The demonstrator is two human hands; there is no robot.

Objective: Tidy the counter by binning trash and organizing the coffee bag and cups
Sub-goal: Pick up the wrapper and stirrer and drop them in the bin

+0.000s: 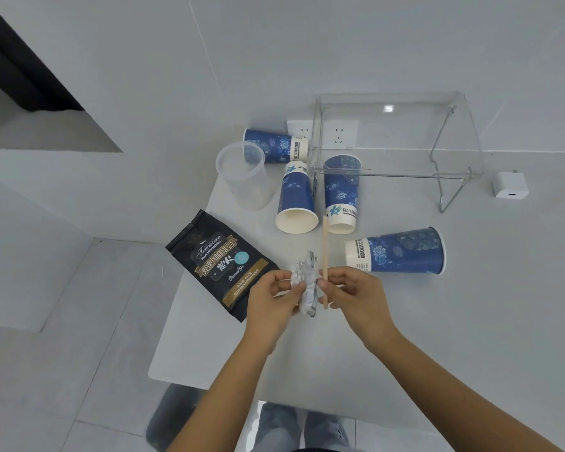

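Head cam, lower middle of frame: left hand [272,296] pinching a crumpled wrapper [306,285], right hand [346,290] gripping a wooden stir stick [325,256] standing upright, hands almost touching. Coffee bag [216,262] lies flat just left of them, nearer the left hand. Blue cups [296,200] are toppled above on the pale grey counter [437,321]; no bin visible.

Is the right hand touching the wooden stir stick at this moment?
Touching. The head view shows the right hand pinching the wooden stir stick near its lower end, while the left hand grips the crumpled wrapper beside it.
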